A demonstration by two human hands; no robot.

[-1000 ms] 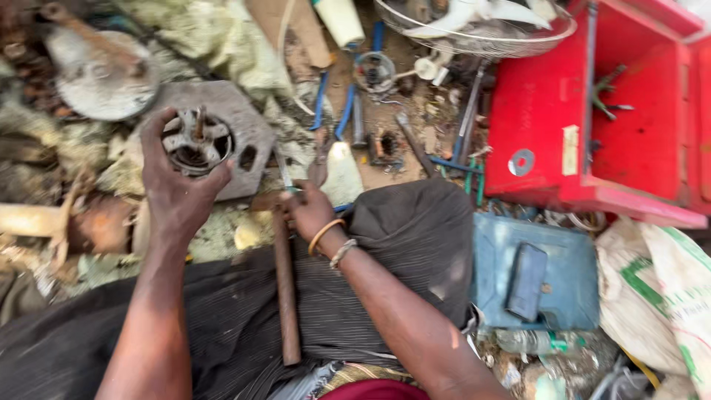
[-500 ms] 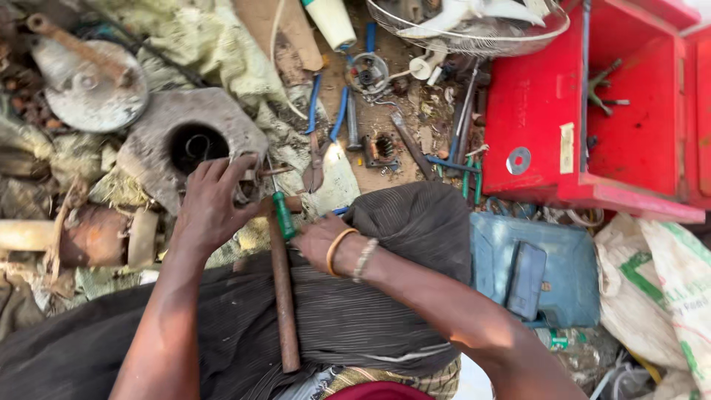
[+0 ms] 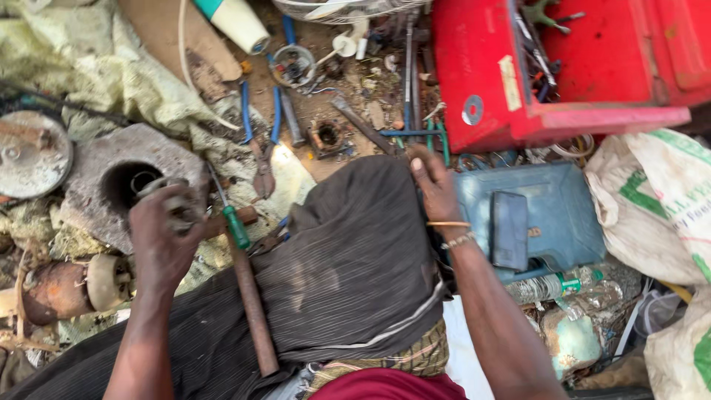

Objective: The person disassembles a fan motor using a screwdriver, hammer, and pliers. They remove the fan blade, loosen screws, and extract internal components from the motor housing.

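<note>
Item: round grey metal motor part (image 3: 169,194), clenched in left hand (image 3: 159,237) beside grey stone block with round hole (image 3: 96,167); right hand (image 3: 435,187) spread, empty (advise firm, level grip)

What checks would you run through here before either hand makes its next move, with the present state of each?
1. Left hand closed on the round metal part: ok.
2. Part seated in the grey housing: cannot tell, hand covers it.
3. Right hand free: ok, it holds nothing, resting on the dark cloth.
4. Green-handled screwdriver close to the left hand: ok.
5. Hammer lying across the lap: ok.
6. Ground around the blue-handled pliers uncluttered: not ok.
</note>
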